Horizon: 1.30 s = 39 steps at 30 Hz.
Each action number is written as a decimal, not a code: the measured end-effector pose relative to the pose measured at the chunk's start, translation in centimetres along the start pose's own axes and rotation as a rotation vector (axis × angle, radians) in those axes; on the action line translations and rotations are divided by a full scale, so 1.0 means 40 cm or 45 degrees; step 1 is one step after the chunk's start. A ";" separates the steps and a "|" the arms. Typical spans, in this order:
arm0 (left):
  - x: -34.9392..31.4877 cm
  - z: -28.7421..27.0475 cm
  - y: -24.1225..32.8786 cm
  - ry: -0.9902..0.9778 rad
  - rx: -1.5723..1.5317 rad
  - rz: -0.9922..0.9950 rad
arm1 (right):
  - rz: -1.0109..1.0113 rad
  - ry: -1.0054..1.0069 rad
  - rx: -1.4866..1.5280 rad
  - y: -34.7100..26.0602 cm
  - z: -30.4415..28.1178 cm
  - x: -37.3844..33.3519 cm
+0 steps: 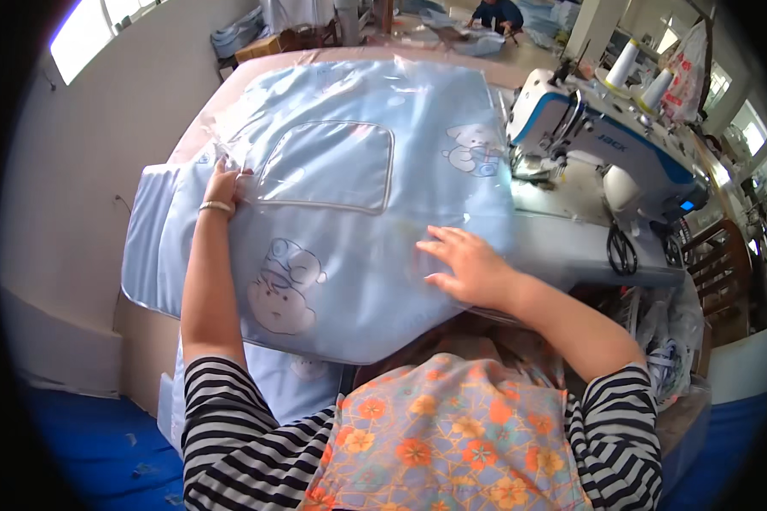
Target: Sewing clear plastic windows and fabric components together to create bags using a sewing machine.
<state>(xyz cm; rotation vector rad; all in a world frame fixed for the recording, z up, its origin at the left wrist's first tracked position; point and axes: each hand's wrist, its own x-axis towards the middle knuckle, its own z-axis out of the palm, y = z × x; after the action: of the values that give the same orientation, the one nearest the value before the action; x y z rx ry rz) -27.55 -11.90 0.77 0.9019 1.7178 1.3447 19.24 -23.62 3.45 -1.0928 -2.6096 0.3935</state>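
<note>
A large light-blue padded fabric piece (418, 179) with printed cartoon puppies lies spread before me. Clear, shiny plastic film (230, 153) shows over it and bunches up at its left side. Near the middle of the piece is a rounded panel (328, 166) edged with light piping. My left hand (223, 186), a bracelet at its wrist, is closed on the bunched plastic at the left edge. Fingers spread, my right hand (466, 266) is over the lower right part of the piece and holds nothing.
A white-and-blue sewing machine (605, 136) with thread cones (624, 64) stands at the right, its black cable (622, 249) coiled below. More blue padded pieces (149, 238) are stacked at the left. Behind the machine is a wooden chair (720, 264). Another person (496, 15) sits far back.
</note>
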 end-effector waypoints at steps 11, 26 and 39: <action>-0.332 -0.204 0.035 -0.248 0.521 -0.149 | 0.531 0.529 0.267 0.267 -0.061 0.152; 0.075 0.796 0.207 -0.472 1.600 1.212 | 0.005 -0.202 1.143 0.333 -0.124 0.091; 0.319 1.109 0.238 -0.513 1.223 0.967 | 0.086 -0.227 1.528 0.323 -0.148 0.096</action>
<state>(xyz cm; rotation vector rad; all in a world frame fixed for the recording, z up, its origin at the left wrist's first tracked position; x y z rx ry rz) 6.53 20.65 1.39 2.3541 1.7198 0.5610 27.13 -11.28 4.91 -0.6755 -1.8119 1.7918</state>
